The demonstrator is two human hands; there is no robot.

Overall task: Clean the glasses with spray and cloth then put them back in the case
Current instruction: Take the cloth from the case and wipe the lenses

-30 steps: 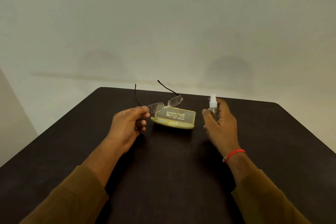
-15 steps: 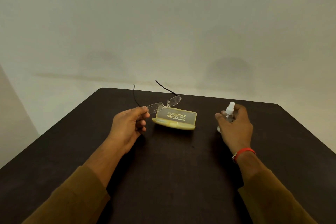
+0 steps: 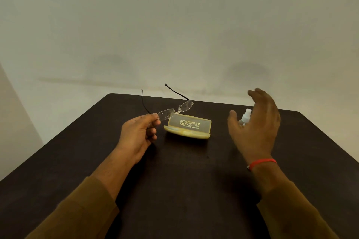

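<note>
Both arms wear brownish-olive sleeves; a red thread bracelet circles the right wrist.

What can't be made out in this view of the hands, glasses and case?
Head view:
- spray bottle: lower part hidden behind the right hand.
- yellow case: print too small to read.
- cloth: none in sight.
- glasses: one lens end covered by the left hand.
</note>
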